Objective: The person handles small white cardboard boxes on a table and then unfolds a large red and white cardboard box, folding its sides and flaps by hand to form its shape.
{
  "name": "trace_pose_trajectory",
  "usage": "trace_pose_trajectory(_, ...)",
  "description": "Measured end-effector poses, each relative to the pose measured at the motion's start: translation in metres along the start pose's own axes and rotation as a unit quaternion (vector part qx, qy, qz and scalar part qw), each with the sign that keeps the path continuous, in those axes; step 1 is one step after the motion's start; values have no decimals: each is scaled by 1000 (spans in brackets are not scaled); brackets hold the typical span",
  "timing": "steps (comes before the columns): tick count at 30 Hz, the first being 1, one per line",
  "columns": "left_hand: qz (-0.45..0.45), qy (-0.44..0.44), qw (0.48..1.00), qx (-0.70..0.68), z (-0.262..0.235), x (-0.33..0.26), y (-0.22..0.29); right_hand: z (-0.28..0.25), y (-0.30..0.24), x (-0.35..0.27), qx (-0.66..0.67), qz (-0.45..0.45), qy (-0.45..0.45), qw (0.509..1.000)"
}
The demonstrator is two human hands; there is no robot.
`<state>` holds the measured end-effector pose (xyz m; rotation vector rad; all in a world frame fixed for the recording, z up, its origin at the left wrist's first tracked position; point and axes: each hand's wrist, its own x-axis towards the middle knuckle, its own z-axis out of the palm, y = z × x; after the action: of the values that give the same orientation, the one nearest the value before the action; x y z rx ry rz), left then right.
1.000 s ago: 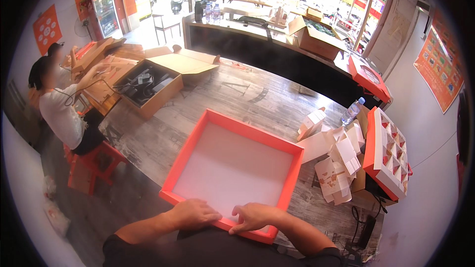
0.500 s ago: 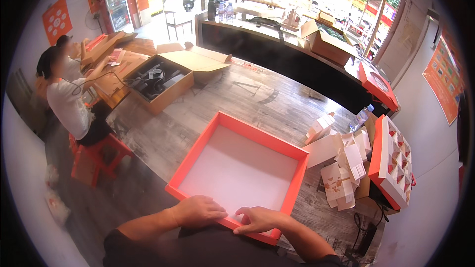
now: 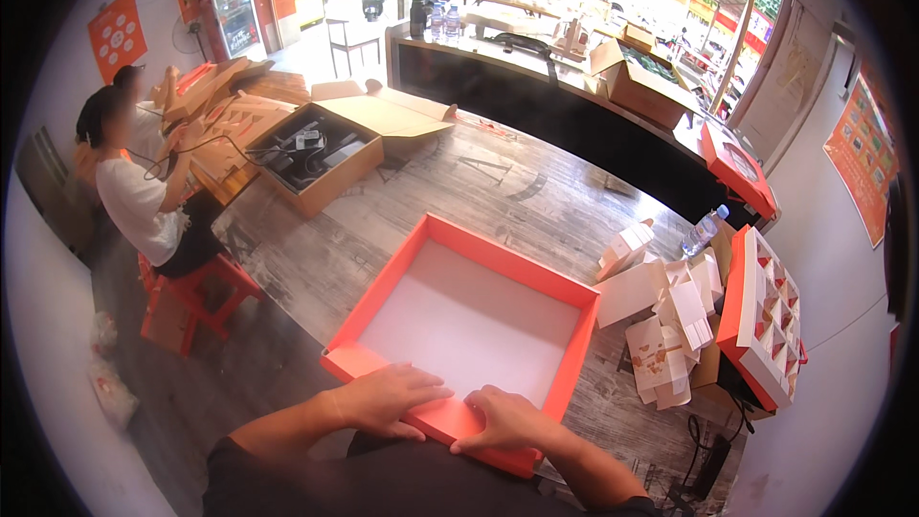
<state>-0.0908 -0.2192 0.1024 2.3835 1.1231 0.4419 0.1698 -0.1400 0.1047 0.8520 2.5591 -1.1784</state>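
Note:
A shallow orange-red cardboard box (image 3: pixel 507 263) with a white inner bottom stands open in front of me on the grey wood-patterned table (image 3: pixel 459 177). My left hand (image 3: pixel 391 400) is closed over its near wall, fingers on the inner side and thumb on the outer side. Just to the right, my right hand (image 3: pixel 503 418) pinches the same wall with bent fingers and thumb. A strip of the orange-red wall shows between the two hands. The lower outer face of that wall is partly hidden by my hands and dark clothing.
White folded cartons (image 3: pixel 675 311) lie at right, near a water bottle (image 3: pixel 706 232) and a tilted box with white dividers (image 3: pixel 761 321). A brown carton (image 3: pixel 316 158) of dark devices and cables sits far left. Two people work beyond it, near a red stool (image 3: pixel 215 292).
My left hand has shifted slightly up and right, now gripping over the near wall with its thumb lower. More of that wall shows between my hands. The seated person's arms have moved.

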Motion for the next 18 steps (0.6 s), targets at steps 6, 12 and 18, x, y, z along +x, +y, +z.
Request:
trace_pose_trajectory(6,-39,-20,998,47,-23,4,8,-10,-28,-20,-59,-47,100,992)
trace_pose_trajectory(12,-24,101,983,150,-31,-6,15,-28,-35,-39,13,-136,179,974)
trace_pose_trajectory(18,-80,235,939,237,-29,-32,-11,-38,2,-44,133,-162,211,955)
